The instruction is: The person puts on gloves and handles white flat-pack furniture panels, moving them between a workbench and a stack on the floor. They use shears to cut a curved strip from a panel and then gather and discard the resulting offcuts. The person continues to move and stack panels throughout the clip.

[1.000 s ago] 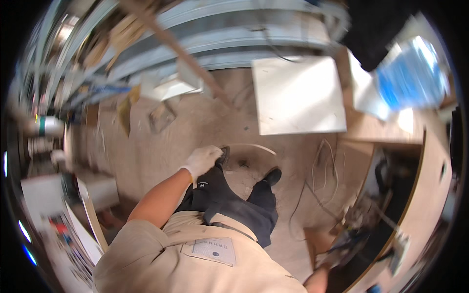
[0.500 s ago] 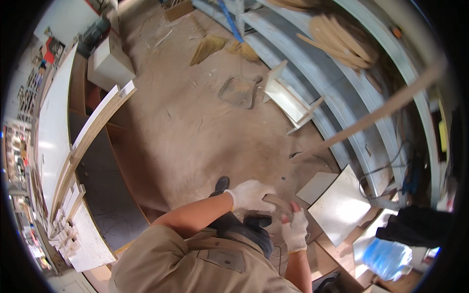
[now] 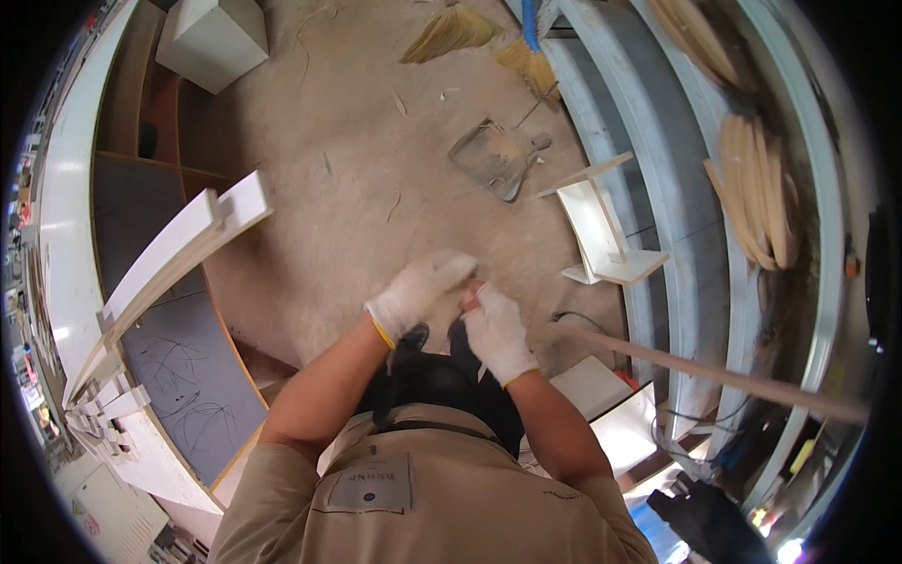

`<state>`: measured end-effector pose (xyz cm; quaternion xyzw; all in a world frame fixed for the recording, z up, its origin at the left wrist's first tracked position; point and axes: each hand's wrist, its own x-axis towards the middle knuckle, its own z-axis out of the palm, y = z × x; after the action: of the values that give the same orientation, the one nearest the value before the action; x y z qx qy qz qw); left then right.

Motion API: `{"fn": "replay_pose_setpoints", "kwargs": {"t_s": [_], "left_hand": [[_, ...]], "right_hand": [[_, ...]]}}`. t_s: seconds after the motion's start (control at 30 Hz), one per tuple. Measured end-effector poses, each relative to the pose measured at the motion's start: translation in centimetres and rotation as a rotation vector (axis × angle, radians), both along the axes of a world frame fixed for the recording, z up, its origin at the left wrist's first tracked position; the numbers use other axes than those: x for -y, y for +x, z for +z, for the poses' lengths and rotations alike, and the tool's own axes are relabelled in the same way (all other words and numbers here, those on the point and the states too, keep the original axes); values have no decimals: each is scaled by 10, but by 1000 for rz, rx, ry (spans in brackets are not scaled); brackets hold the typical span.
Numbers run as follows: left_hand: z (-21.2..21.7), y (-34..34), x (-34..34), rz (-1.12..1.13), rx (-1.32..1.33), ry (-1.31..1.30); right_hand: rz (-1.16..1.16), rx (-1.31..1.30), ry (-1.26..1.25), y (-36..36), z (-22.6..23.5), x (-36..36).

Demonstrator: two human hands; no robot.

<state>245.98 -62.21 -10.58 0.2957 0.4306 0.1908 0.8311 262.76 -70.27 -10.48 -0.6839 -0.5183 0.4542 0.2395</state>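
My left hand [image 3: 420, 289], in a white knit glove with a yellow cuff, reaches in from the left with its fingers curled closed. Meeting it at the fingertips is my right hand [image 3: 498, 331], gloved the same way, its bare-looking fingertips pinched together. Whatever lies between the two hands is mostly covered by the fingers and blurred, so I cannot make it out. Both hands are in front of my body, above the dusty floor and my dark shoes.
White panel strips [image 3: 188, 249] rest on a cabinet [image 3: 178, 329] at left. A long wooden strip [image 3: 705, 365] slants across the right, near a small white panel piece [image 3: 601, 230] and a grey metal rack [image 3: 658, 141]. A dustpan [image 3: 496, 158] and broom heads [image 3: 453, 33] lie farther off.
My view has turned and shifted. Both hands have come together in front of me; the brown curved strip seen between them before no longer shows clearly.
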Motion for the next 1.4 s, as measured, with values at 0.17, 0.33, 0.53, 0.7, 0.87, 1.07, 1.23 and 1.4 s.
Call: {"fn": "replay_pose_setpoints", "kwargs": {"t_s": [0.17, 0.33, 0.53, 0.7, 0.87, 1.07, 1.23, 1.4], "left_hand": [[-57, 28, -87, 0, -37, -15], [-110, 104, -165, 664, -73, -520], [-200, 104, -199, 804, -62, -557], [-373, 37, -209, 225, -1037, -131], [-523, -77, -225, -444, -1414, -158], [-602, -87, -209, -393, -1445, -73], [-622, -87, -225, -507, -1447, -140], [-623, -97, -213, -559, -1378, -47]], "right_hand": [[-365, -524, -173, 26, -70, -112], [-184, -625, -293, 59, -116, -201], [516, 314, 62, 76, -181, -253], [296, 48, -199, 72, -337, -297], [420, 729, -298, 144, -522, -368], [621, 964, -455, 174, -618, -380], [583, 920, -367, 175, -612, -410], [449, 947, 268, 164, -634, -472]]}}
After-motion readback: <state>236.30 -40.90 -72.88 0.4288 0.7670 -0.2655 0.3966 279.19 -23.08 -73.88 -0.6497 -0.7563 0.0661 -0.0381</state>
